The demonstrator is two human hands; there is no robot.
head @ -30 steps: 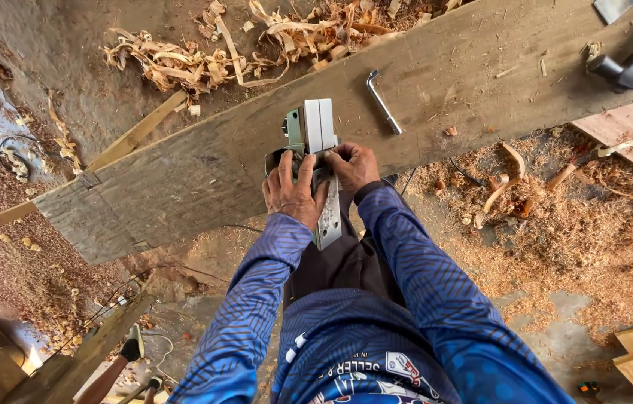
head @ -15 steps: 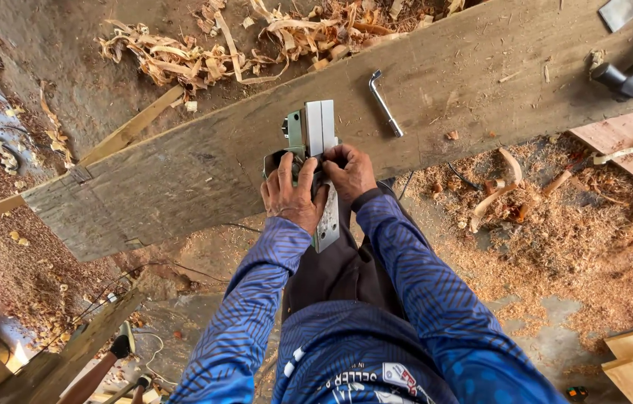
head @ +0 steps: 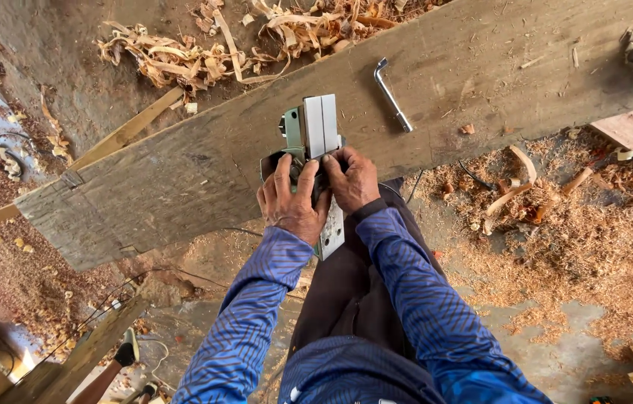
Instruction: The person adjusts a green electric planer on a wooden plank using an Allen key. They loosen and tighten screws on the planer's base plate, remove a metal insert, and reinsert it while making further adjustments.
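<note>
Both hands were clamped on an electric planer (head: pixel 315 161) that lay turned over, its flat metal sole up, across the near edge of a broad weathered plank (head: pixel 181 168). The left hand (head: pixel 290 202) wrapped the green body from the 9 o'clock side, fingers closed tight round it, and the right hand (head: pixel 352 179) pressed in from 3 o'clock, its grip shut about the middle of the tool where the sole is split. The planer looked heavy and rigid, metal and hard plastic, with a smooth sole likely to slip under a palm; the safer hold seemed to be the body and handle below, clear of the slot in the sole where a blade would sit. Its rear end overhung the plank toward 6 o'clock, above the person's legs, so it probably needed steady support from both hands. A bent metal wrench (head: pixel 391 93) lay on the plank at about 1 o'clock from the planer, near but apart. The plank ran from 8 o'clock to 2 o'clock, leaving bare wood on either side for sliding the tool. Curled shavings (head: pixel 181 56) were heaped beyond the far edge at 11 o'clock, and sawdust (head: pixel 571 247) covered the floor at 4 o'clock. A thin cable trailed off the edge beside the right forearm.
</note>
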